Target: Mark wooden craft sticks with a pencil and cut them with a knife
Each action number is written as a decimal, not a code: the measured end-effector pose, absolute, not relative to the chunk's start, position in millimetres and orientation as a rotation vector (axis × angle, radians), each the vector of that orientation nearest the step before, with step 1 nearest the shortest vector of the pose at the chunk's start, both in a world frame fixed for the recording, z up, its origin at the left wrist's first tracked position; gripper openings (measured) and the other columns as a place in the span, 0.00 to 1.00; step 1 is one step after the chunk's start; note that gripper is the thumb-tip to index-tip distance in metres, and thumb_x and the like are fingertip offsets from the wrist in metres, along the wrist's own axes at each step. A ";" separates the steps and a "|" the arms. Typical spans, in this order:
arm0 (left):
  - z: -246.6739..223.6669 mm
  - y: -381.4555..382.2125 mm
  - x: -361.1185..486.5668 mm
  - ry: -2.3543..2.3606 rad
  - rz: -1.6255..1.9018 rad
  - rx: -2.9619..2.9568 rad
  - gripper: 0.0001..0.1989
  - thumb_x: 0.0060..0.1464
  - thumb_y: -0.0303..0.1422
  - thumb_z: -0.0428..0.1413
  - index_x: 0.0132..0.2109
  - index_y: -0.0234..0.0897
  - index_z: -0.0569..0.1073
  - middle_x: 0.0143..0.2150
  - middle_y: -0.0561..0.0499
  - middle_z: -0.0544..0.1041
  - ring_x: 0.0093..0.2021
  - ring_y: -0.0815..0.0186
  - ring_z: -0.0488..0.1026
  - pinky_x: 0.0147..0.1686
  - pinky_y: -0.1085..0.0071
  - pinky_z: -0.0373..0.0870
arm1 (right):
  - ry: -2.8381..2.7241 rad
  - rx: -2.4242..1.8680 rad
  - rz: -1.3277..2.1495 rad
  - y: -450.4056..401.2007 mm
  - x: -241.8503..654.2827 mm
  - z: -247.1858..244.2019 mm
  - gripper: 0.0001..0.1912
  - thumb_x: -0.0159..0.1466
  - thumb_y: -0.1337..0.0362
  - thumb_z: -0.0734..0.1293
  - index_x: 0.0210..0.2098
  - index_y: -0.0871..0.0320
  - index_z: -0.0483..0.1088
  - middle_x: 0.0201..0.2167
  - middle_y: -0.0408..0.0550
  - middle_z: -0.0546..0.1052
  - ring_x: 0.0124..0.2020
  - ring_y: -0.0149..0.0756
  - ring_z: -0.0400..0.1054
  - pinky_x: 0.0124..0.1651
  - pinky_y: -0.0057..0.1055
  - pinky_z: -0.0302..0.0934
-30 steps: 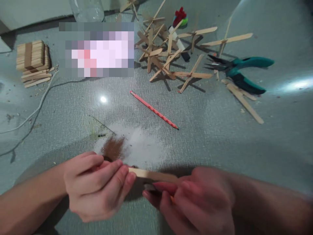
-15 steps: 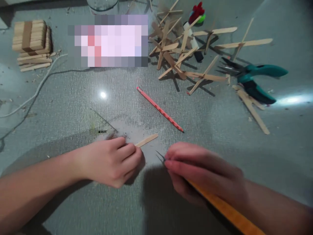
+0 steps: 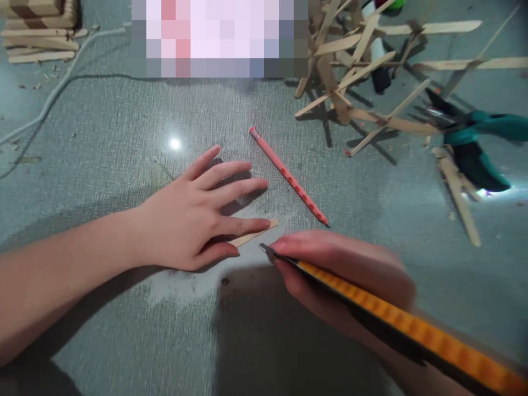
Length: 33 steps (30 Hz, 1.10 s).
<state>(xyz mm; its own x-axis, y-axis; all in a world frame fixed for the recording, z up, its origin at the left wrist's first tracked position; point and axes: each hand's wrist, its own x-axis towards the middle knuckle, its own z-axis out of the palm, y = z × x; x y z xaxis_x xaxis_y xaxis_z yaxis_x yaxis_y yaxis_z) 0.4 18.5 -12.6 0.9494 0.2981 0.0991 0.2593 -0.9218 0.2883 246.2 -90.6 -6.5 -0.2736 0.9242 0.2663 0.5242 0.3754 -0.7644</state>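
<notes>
My left hand [image 3: 206, 209] lies flat on the table with its fingers spread. Under its index fingertip and beside the thumb is a wooden stick [image 3: 252, 235], partly hidden by the hand. From the right, my right hand [image 3: 330, 275] grips an orange and black tool [image 3: 388, 313], whose short metal tip [image 3: 264, 248] points at the stick from just beside it, apart from it. Above both hands a pink pencil [image 3: 291, 179] lies slanted on the table.
Crossed wooden sticks [image 3: 338, 99] are heaped at the upper right, near teal-handled pliers [image 3: 474, 132]. Bundled sticks [image 3: 39, 25] sit at the upper left beside a white cable [image 3: 55, 93]. A blurred-out patch [image 3: 223, 38] covers the top middle.
My left hand has gone from closed to spread flat over the stick. My right hand has turned the tool, so its tip looks different. The whole view has shifted, with objects higher in the picture.
</notes>
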 end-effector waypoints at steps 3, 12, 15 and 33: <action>-12.9 17.4 0.6 0.413 0.213 2.828 0.26 0.68 0.47 0.54 0.70 0.54 0.65 0.75 0.49 0.60 0.75 0.42 0.55 0.72 0.31 0.43 | -1.906 -1.250 0.755 -87.6 241.5 -5.3 0.12 0.65 0.75 0.69 0.43 0.51 0.75 0.36 0.42 0.85 0.34 0.33 0.81 0.43 0.29 0.79; -15.3 14.8 3.9 0.431 0.315 2.750 0.25 0.64 0.42 0.58 0.66 0.52 0.71 0.72 0.51 0.66 0.73 0.41 0.60 0.71 0.31 0.49 | -1.940 -1.277 0.718 -89.3 227.0 0.2 0.15 0.67 0.76 0.68 0.47 0.50 0.75 0.38 0.44 0.85 0.38 0.39 0.83 0.46 0.36 0.81; -18.7 13.5 4.8 0.456 0.349 2.732 0.25 0.63 0.43 0.58 0.66 0.53 0.72 0.72 0.50 0.67 0.74 0.43 0.59 0.72 0.32 0.48 | -1.953 -1.273 0.713 -91.2 225.4 -0.5 0.15 0.67 0.75 0.69 0.47 0.49 0.75 0.38 0.44 0.85 0.38 0.40 0.83 0.46 0.38 0.82; -21.5 14.1 6.0 0.422 0.340 2.754 0.24 0.65 0.44 0.56 0.66 0.52 0.72 0.72 0.47 0.66 0.73 0.42 0.61 0.72 0.29 0.49 | -2.007 -1.313 0.650 -91.8 220.0 1.2 0.19 0.67 0.77 0.67 0.49 0.46 0.74 0.38 0.43 0.85 0.36 0.41 0.82 0.43 0.40 0.82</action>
